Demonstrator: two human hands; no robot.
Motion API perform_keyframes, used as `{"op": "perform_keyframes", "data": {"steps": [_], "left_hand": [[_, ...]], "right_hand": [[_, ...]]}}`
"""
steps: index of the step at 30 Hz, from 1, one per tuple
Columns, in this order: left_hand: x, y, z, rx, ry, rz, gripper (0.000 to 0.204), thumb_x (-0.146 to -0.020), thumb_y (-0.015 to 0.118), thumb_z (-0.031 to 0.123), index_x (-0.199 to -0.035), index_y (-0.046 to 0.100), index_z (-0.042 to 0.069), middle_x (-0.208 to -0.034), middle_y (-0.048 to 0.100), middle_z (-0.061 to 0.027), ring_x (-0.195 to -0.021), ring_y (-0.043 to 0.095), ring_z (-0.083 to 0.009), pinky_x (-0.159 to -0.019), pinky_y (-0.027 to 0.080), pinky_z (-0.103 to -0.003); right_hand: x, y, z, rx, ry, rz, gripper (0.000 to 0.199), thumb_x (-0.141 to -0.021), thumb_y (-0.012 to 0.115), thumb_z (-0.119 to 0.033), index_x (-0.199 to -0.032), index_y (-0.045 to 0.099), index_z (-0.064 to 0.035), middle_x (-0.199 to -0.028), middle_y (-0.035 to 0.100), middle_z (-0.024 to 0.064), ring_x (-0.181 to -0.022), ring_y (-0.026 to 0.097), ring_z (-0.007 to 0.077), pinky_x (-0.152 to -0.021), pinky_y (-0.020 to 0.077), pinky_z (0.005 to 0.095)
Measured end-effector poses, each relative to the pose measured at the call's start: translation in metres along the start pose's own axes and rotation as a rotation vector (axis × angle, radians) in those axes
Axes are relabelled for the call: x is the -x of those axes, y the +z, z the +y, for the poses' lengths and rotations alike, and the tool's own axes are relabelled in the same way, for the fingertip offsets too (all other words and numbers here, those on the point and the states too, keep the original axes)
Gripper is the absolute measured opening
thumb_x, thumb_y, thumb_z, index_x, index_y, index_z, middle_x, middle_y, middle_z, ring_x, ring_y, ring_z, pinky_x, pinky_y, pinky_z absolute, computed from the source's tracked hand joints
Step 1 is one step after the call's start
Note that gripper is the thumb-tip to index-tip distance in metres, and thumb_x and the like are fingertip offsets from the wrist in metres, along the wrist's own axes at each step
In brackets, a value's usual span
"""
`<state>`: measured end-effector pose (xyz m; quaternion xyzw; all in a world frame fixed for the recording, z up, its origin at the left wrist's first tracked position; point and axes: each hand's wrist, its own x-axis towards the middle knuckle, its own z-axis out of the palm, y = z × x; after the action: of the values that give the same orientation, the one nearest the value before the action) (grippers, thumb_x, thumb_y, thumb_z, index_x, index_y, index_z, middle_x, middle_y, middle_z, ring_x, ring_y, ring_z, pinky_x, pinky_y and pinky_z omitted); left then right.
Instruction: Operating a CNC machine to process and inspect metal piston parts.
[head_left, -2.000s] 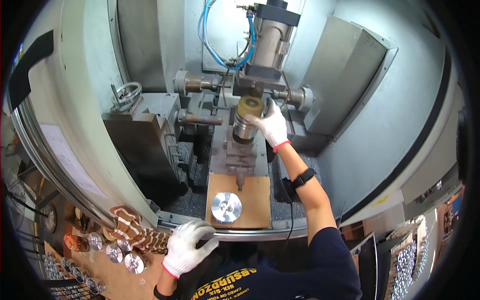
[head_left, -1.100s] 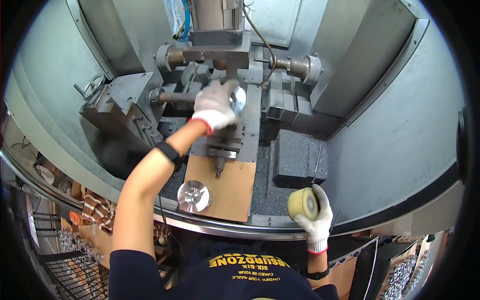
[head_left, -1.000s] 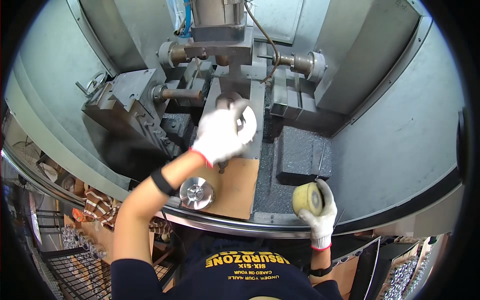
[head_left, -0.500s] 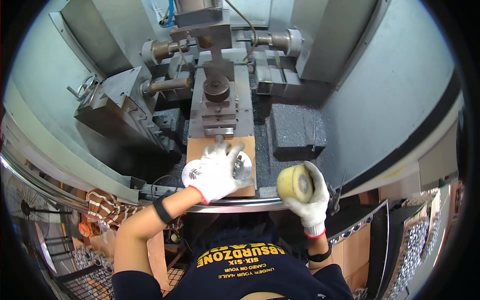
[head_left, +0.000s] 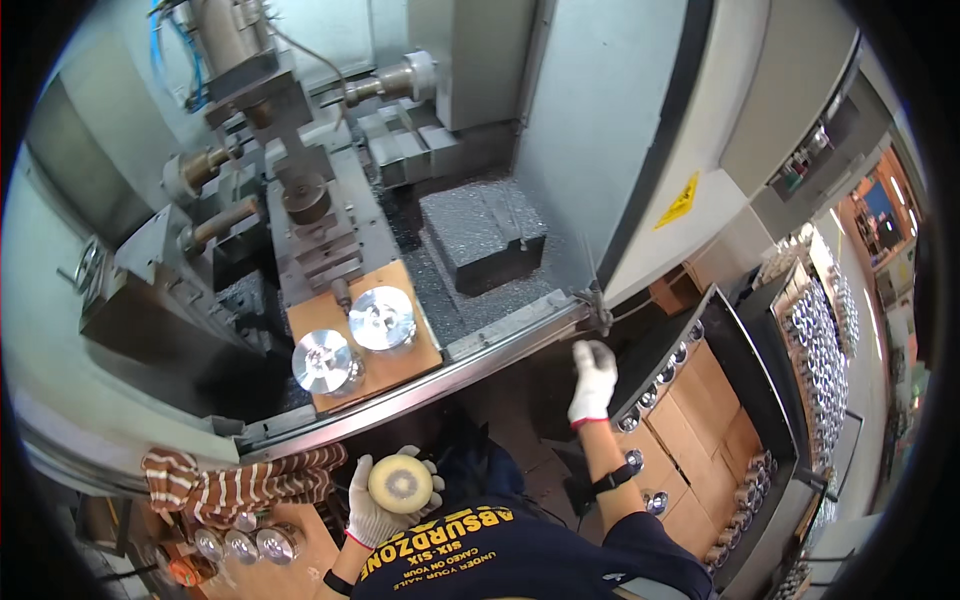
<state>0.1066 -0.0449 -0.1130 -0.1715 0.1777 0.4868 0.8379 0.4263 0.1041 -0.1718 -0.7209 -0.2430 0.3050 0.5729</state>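
My left hand [head_left: 378, 500], in a white glove, cradles a round yellowish part [head_left: 400, 482] close to my chest, below the machine's front rail. My right hand [head_left: 592, 378], also gloved, is stretched out with nothing in it, just below the corner of the machine's sliding door [head_left: 590, 150]. Two shiny metal discs [head_left: 325, 362] [head_left: 382, 318] lie side by side on a wooden board [head_left: 405, 368] inside the machine. Behind the board stands the clamping fixture [head_left: 308, 200], with nothing in it.
A striped cloth [head_left: 240, 480] hangs over the rail at the left, with several silver parts [head_left: 240, 545] below it. A grey block [head_left: 485, 235] sits right of the fixture. Cardboard boxes [head_left: 700, 450] and racks of silver parts [head_left: 820, 340] stand at the right.
A second metal disc now lies on the board and my left hand has left it. The yellowish part has passed from my right hand to my left. My right hand has reached out toward the door.
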Motion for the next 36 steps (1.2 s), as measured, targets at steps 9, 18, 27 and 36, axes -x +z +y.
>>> {"op": "perform_keyframes", "data": {"steps": [9, 18, 27, 36], "left_hand": [[0.042, -0.026, 0.021, 0.078, 0.234, -0.066, 0.062, -0.094, 0.053, 0.057, -0.127, 0.057, 0.005, -0.118, 0.063, -0.0234, -0.107, 0.062, -0.0434, -0.090, 0.053, -0.053], [0.060, -0.033, 0.020, 0.100, 0.393, -0.172, 0.067, -0.093, 0.055, 0.058, -0.131, 0.053, 0.003, -0.120, 0.060, -0.0271, -0.110, 0.061, -0.0467, -0.091, 0.054, -0.058], [0.042, -0.021, 0.044, -0.002, 0.572, -0.371, 0.072, -0.091, 0.060, 0.057, -0.133, 0.050, -0.001, -0.122, 0.058, -0.0306, -0.111, 0.061, -0.0507, -0.092, 0.053, -0.062], [0.020, -0.012, 0.120, 0.035, 0.580, -0.631, 0.068, -0.093, 0.060, 0.058, -0.138, 0.046, 0.008, -0.133, 0.053, -0.0222, -0.121, 0.054, -0.0414, -0.099, 0.047, -0.053]], "right_hand": [[-0.045, 0.021, -0.018, 0.124, -0.537, 0.174, 0.026, -0.090, 0.075, -0.011, -0.110, 0.065, 0.0026, -0.089, 0.068, 0.0069, -0.080, 0.063, 0.0135, -0.072, 0.0521, 0.0284], [0.045, 0.142, -0.177, 0.170, -0.719, -0.904, 0.041, -0.094, 0.066, -0.020, -0.129, 0.060, -0.0006, -0.122, 0.067, 0.0175, -0.110, 0.067, 0.0266, -0.096, 0.0506, 0.0376], [0.075, 0.281, -0.190, 0.491, -1.032, -0.832, 0.047, -0.094, 0.057, -0.044, -0.119, 0.065, -0.0054, -0.106, 0.070, 0.0203, -0.100, 0.067, 0.0393, -0.087, 0.0521, 0.0446], [-0.021, 0.083, -0.082, 0.722, -1.288, 0.057, 0.024, -0.082, 0.077, -0.024, -0.100, 0.073, -0.0088, -0.079, 0.067, 0.0100, -0.075, 0.065, 0.0302, -0.071, 0.0524, 0.0404]]}}
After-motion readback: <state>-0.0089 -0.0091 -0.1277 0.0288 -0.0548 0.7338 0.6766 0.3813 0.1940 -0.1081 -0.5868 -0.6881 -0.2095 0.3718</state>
